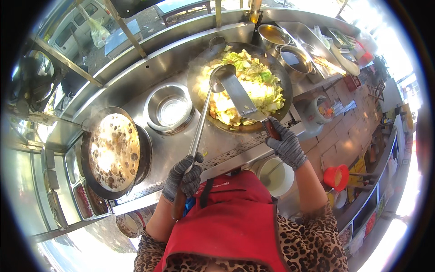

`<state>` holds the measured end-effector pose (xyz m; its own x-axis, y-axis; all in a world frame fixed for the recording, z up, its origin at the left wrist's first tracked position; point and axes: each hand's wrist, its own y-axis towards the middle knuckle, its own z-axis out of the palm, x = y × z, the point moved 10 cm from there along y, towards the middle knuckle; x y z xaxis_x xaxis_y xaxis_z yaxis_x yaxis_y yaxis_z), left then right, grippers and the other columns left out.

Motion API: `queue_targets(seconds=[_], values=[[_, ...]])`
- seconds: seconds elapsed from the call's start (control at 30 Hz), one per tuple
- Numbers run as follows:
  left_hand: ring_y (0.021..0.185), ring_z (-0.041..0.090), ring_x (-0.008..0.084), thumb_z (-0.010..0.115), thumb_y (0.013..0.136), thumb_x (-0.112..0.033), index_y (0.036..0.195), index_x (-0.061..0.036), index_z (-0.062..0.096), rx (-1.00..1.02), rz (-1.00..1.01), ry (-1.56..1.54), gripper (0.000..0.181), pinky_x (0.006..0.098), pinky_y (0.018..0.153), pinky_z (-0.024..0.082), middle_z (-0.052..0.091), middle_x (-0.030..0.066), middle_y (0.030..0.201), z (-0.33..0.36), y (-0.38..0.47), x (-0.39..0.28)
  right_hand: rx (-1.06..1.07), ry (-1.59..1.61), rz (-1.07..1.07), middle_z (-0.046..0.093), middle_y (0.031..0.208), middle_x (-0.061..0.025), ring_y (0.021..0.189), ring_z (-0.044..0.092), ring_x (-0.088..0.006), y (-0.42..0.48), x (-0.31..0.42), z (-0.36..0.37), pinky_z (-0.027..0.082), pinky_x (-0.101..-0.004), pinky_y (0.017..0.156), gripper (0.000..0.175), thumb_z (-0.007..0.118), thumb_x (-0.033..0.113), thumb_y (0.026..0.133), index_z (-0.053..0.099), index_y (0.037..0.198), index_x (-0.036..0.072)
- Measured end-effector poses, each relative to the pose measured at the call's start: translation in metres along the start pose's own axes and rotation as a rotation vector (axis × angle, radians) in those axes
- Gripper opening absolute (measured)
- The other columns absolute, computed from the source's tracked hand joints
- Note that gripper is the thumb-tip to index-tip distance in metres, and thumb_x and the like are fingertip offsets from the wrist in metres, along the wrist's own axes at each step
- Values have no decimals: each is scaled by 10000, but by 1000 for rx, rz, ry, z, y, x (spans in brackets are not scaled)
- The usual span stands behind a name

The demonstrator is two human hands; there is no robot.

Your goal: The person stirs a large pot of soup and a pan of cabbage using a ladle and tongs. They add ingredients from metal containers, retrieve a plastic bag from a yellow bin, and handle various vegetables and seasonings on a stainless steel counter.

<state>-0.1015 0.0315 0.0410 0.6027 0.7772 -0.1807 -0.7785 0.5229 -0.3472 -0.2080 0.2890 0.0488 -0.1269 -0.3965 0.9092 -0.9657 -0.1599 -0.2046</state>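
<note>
In a grey knit glove, my left hand (pixel 183 178) grips the long handle of a steel ladle (pixel 222 73). The ladle's bowl hangs over a large wok (pixel 287 90) heaped with chopped cabbage (pixel 261 74). My right hand (pixel 287 144), gloved the same way, holds the brown wooden grip of a flat metal wok spatula (pixel 236 95). The spatula's blade crosses over the cabbage, its far end at the ladle's bowl; whether they touch I cannot tell. Steam and glare hide part of the food.
A second wok (pixel 114 153) of bubbling broth steams at left. Stacked steel bowls (pixel 169 107) sit between the woks. Pots of liquid (pixel 295 59) and a steel tray (pixel 306 30) stand at back right. A white bucket (pixel 277 176) is below the counter's front edge (pixel 238 153).
</note>
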Motion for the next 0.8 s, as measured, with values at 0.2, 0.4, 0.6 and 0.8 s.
queue_targets(seconds=[0.2,0.4,0.6,0.8], values=[[304,397,125,557,923,-240,1057,-59,502,-227,-17,440,233,250,283,344,435,9,503,0,5,-1,87,249,272,615,882,-55,615,562,-111,2,-2,9,477,-243,558,668,716,115,766,432,1361,11],[310,389,132,607,890,-238,1005,-78,508,-304,-8,604,220,247,285,325,431,16,516,4,11,-13,191,28,250,583,806,-6,565,496,-57,15,-16,-8,434,-220,498,686,725,146,732,458,1353,30],[322,385,113,632,865,-197,999,-65,508,-213,47,521,226,236,289,323,420,9,521,16,21,-24,123,-263,151,617,906,-85,724,570,-122,-1,-10,-37,488,-269,641,663,705,177,729,474,1331,24],[354,394,113,640,836,-138,1027,-66,481,-73,81,409,258,250,305,333,408,-1,528,6,30,-18,-61,-341,27,631,1067,-240,1022,624,-338,-15,-16,-32,473,-355,888,662,668,184,747,435,1342,10]])
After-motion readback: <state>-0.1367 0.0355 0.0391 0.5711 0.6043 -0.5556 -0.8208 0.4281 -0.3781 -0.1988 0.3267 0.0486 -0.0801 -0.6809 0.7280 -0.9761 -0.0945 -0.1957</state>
